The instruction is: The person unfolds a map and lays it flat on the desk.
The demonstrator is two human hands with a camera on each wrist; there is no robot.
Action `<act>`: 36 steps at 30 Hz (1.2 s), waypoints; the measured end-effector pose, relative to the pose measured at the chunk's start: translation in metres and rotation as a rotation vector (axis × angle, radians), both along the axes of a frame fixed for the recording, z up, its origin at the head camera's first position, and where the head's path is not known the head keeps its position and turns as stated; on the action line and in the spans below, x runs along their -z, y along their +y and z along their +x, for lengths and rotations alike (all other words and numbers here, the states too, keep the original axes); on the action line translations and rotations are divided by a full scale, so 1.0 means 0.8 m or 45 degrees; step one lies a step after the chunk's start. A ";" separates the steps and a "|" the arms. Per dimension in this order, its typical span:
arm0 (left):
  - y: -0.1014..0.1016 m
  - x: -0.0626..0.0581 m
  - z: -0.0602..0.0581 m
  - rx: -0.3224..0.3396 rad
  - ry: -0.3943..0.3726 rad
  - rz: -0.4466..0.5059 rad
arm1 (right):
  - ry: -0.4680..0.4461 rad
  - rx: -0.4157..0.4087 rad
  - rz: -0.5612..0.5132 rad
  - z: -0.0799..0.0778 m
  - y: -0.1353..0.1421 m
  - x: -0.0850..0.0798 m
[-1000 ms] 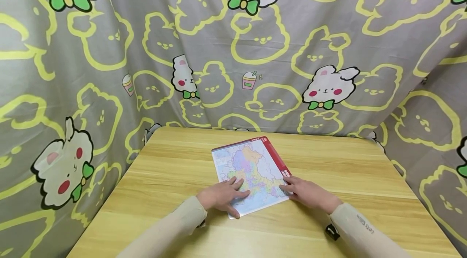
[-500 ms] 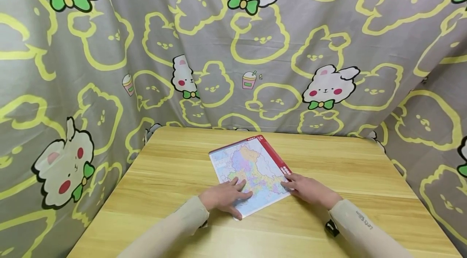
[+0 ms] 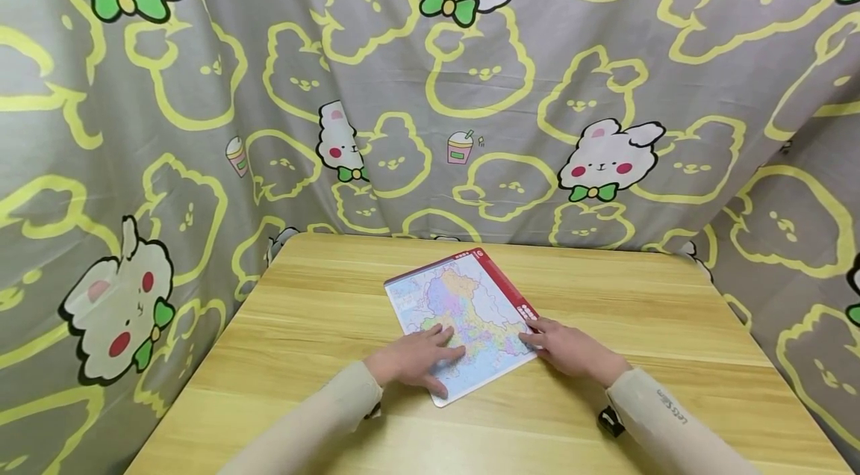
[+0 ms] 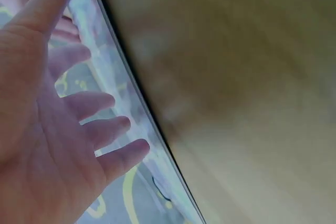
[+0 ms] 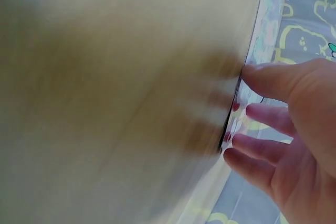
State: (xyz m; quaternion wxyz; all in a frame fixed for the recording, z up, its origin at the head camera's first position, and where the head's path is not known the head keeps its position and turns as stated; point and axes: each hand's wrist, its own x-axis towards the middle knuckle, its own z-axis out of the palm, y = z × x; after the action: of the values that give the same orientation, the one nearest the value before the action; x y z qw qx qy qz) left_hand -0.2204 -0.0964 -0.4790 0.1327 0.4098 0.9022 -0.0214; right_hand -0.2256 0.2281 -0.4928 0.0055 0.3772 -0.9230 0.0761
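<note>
A thin flat map sheet (image 3: 493, 299) with a red border along its far and right sides lies turned at an angle on the wooden table. Over its lower left part, my left hand (image 3: 418, 357) rests with fingers spread and fingertips touching the map. My right hand (image 3: 574, 348) touches the right-hand corner, its fingers fairly straight at the edge. The left wrist view shows the map's thin edge (image 4: 139, 85) beside the extended fingers of my left hand (image 4: 58, 108). In the right wrist view, the thumb of my right hand (image 5: 294, 135) meets the edge.
The wooden table (image 3: 302, 296) extends around the map on all sides. A grey curtain (image 3: 403, 87) with yellow outlines and cartoon rabbits hangs behind and at both sides. Dark wrist devices (image 3: 610, 421) show under the sleeves.
The map has turned slightly counter-clockwise: its far corner shifted left and its near corner right. My left thumb has lifted slightly up from the near corner. Both hands stay nearly in place.
</note>
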 end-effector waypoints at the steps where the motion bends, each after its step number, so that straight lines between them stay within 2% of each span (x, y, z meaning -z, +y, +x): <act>1: -0.003 -0.001 -0.003 -0.010 0.001 0.017 | 0.002 0.002 -0.001 0.001 -0.002 0.000; 8: -0.028 -0.009 -0.037 -0.163 -0.032 0.098 | -0.051 0.044 0.013 0.015 -0.026 -0.004; 17: -0.054 -0.011 -0.081 -0.347 -0.045 0.129 | -0.126 0.007 0.028 0.034 -0.070 -0.015; 22: -0.060 -0.008 -0.101 -0.390 -0.030 0.138 | -0.144 -0.023 0.069 0.040 -0.092 -0.015; 29: -0.064 -0.004 -0.115 -0.444 -0.081 0.168 | -0.195 -0.067 0.143 0.044 -0.118 -0.010; 33: -0.065 -0.003 -0.118 -0.429 -0.102 0.144 | -0.225 -0.059 0.169 0.045 -0.125 -0.009; 36: -0.066 -0.003 -0.118 -0.433 -0.127 0.139 | -0.202 -0.058 0.187 0.045 -0.129 -0.010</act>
State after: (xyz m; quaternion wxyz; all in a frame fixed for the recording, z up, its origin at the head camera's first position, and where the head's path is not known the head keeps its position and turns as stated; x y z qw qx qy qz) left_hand -0.3147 -0.1493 -0.4767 0.1566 0.2586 0.9506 0.0708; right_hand -0.1895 0.1251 -0.4851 -0.0969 0.3904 -0.9147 0.0381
